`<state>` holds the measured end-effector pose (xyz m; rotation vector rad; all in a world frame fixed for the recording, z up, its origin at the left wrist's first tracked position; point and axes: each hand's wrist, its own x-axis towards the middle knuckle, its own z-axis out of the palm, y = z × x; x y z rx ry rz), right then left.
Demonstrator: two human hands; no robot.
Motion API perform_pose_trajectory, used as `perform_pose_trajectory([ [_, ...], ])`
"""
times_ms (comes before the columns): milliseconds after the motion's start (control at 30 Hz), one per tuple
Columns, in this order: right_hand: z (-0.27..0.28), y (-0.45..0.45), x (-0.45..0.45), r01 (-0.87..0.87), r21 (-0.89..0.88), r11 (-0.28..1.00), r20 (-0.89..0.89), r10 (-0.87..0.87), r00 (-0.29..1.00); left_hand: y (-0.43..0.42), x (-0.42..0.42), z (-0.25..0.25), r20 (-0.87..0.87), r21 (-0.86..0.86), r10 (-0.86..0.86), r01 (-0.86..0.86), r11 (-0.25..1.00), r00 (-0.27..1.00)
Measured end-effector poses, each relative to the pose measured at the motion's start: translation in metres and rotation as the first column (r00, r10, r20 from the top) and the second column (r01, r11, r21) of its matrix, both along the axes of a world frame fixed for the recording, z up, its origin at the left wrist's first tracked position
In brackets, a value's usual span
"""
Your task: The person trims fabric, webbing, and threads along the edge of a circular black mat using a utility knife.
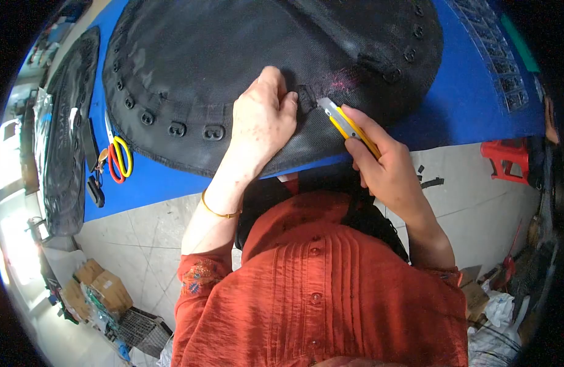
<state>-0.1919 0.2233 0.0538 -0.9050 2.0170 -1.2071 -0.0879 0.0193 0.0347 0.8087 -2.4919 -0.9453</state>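
A large round black mesh fabric piece (208, 55) with a frayed edge lies on the blue table. Black plastic buckles (213, 132) are fixed along its rim on short webbing tabs. My left hand (265, 113) is closed in a fist against the fabric near the rim; its fingers hide what they hold. Just right of it a webbing tab (305, 98) shows. My right hand (383, 156) grips a yellow utility knife (353, 129). The knife's blade is out, and its tip is at the fabric beside that tab. Pink marks (344, 79) show on the fabric above the blade.
Scissors with red and yellow handles (118, 160) lie at the left on the blue table (153, 183). Another black piece (65, 134) is at the far left. A clear compartment tray (499, 61) sits at the right. A red stool (507, 160) and cardboard boxes (104, 287) stand on the floor.
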Motion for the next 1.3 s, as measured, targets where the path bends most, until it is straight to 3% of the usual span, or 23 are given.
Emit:
perform_pose_trajectory([
  [67,0.0,0.0,0.0,0.032,-0.018,0.999,0.023,-0.031,0.999,0.0,0.001,-0.003,-0.087,0.032,-0.001,0.004,0.999,0.996],
  [167,0.0,-0.004,-0.008,0.026,-0.029,0.999,-0.057,-0.027,0.998,0.002,0.002,0.0,-0.073,-0.071,-0.07,0.065,0.995,0.995],
  [233,0.005,-0.009,-0.01,0.038,0.011,0.999,-0.006,-0.038,0.999,0.006,0.003,0.004,-0.112,-0.175,-0.175,0.154,0.973,0.978],
  [300,0.003,-0.012,-0.012,0.045,0.051,0.998,0.045,-0.047,0.998,0.011,0.005,0.01,-0.045,-0.192,-0.195,0.183,0.964,0.98],
  [367,-0.006,-0.011,-0.014,0.008,-0.028,1.0,-0.079,-0.01,0.997,0.012,0.005,0.01,0.007,-0.225,-0.203,0.199,0.954,0.979],
  [467,-0.007,-0.01,-0.014,0.009,-0.028,1.0,-0.078,-0.011,0.997,0.015,0.001,0.009,0.022,-0.238,-0.17,0.171,0.956,0.985],
  [833,-0.005,-0.013,-0.005,0.018,-0.013,1.0,0.01,-0.018,1.0,-0.003,-0.001,0.002,-0.066,0.042,-0.153,0.156,0.987,0.986],
  [1000,-0.003,-0.014,-0.003,0.034,0.009,0.999,0.051,-0.034,0.998,-0.004,0.0,0.0,-0.096,0.043,-0.169,0.174,0.984,0.981],
  [1200,0.003,-0.02,-0.003,-0.005,-0.007,1.0,-0.056,0.005,0.998,-0.003,0.0,-0.003,-0.106,0.044,-0.157,0.162,0.986,0.982],
  [1300,0.007,-0.02,0.001,0.014,0.091,0.996,0.046,-0.019,0.999,-0.002,0.001,-0.005,-0.118,0.049,-0.152,0.158,0.986,0.981],
])
